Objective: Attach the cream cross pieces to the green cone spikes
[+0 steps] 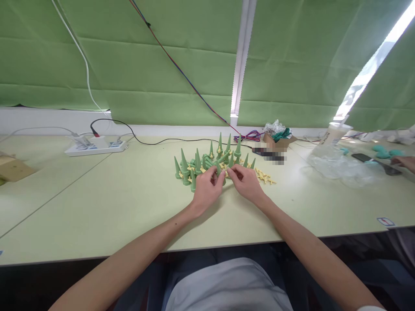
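Observation:
Several green cone-shaped pieces (pixel 183 163) stand in a cluster on the pale table (pixel 129 207), with small yellow pieces among them. My left hand (pixel 209 185) is at the front of the cluster, its fingers closed around a green cone piece. Close beside it, my right hand (pixel 244 181) has thumb and fingertips pinched near a small yellow part; the fingertips of the two hands almost meet. Loose yellow pieces (pixel 265 176) lie just beyond and to the right of my right hand.
A white power strip (pixel 97 147) with cables sits at the back left, a cardboard box (pixel 14 167) at the far left. Behind the cluster are a small open box (pixel 280 140) and coiled wires. To the right are a cup (pixel 333 134), plastic bag, phone (pixel 376 164) and another person's hand.

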A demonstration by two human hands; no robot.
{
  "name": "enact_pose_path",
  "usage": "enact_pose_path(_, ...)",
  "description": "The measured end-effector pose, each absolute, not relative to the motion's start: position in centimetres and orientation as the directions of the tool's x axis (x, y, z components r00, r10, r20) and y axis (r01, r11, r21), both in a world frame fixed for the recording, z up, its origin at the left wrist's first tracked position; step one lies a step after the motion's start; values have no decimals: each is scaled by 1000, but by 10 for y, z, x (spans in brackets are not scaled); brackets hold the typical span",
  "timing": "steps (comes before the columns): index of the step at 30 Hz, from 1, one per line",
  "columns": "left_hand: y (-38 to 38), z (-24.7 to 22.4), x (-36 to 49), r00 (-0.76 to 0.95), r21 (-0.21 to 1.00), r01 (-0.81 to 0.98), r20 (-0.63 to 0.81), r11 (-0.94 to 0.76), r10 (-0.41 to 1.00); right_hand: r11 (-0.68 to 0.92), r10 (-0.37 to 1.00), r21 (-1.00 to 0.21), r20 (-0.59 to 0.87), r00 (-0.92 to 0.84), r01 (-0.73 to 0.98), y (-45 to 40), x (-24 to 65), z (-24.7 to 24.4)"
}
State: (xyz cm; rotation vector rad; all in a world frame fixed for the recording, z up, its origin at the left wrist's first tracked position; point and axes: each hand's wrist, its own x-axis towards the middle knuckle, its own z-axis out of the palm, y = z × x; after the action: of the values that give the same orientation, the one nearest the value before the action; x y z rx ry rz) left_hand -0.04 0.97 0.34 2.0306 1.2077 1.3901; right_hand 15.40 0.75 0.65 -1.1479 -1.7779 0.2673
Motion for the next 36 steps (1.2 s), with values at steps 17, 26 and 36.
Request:
enact_pose_path(17, 10, 3, 0, 148, 702, 436, 561, -563, 815, 527, 792, -597, 604, -93, 605, 7, 154, 7)
enact_pose_path(26, 10, 1, 0, 151, 698, 438, 564, -566, 812, 524, 794, -601, 601, -91, 604, 7, 154, 7)
enact_pose_path(36, 10, 2, 0, 163, 694, 448, 556, -563, 815, 534, 787, -594, 609, -98, 602, 7, 155, 5)
